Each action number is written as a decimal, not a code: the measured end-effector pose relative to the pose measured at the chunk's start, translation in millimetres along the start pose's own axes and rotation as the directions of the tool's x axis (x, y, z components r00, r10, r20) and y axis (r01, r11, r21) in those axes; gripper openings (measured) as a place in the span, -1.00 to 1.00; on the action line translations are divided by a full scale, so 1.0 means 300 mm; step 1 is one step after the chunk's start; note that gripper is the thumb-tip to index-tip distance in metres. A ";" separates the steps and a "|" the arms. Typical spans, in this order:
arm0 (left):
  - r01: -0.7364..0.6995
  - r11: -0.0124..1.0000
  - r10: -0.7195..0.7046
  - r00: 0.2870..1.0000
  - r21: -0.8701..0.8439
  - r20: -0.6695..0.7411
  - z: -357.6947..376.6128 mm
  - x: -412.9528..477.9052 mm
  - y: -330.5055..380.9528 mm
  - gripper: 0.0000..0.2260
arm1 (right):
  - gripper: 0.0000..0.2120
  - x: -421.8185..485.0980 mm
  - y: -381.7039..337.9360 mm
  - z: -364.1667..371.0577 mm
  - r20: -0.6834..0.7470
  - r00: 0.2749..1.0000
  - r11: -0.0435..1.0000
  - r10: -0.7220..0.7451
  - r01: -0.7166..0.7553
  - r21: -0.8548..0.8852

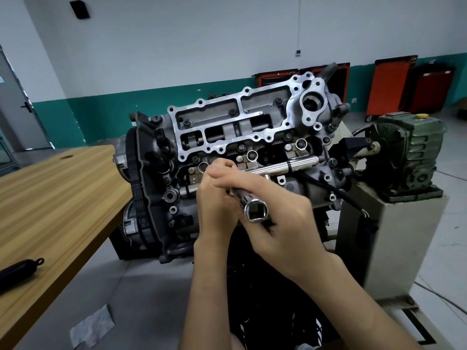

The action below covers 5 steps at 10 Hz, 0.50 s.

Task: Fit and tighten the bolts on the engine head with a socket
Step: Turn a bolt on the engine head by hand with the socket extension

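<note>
The engine head (235,117) sits tilted toward me on a stand, with several dark bolts seated along its silver frame. My right hand (283,218) grips a chrome socket (254,207) whose square drive hole faces me. My left hand (214,195) is beside it, its fingers curled against the front end of the socket near the head's lower rail. A chrome bar (290,165) runs from behind my fingers up to the right across the head. Whether a bolt is in the socket is hidden.
A wooden table (55,188) stands to the left, with a black handle (17,270) lying near its front edge. A green gearbox (406,152) on a beige pedestal (389,241) stands to the right. Red tool carts (394,89) line the far wall. A rag (92,324) lies on the floor.
</note>
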<state>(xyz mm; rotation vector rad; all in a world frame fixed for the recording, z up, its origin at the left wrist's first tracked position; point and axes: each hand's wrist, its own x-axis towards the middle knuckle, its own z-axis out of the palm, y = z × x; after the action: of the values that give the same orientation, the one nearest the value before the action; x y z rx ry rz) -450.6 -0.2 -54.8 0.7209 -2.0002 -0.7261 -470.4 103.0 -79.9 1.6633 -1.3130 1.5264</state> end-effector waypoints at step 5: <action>0.040 0.999 -0.040 0.999 -0.003 0.031 -0.003 0.009 -0.018 -0.79 | -0.74 0.003 0.018 -0.013 0.006 1.000 0.999 -0.006 0.006 -0.047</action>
<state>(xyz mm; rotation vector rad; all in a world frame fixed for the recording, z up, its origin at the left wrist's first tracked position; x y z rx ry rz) -449.8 -5.9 -56.8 0.7535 -2.0174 -0.7683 -477.1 104.0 -79.4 1.6423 -1.3359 1.4768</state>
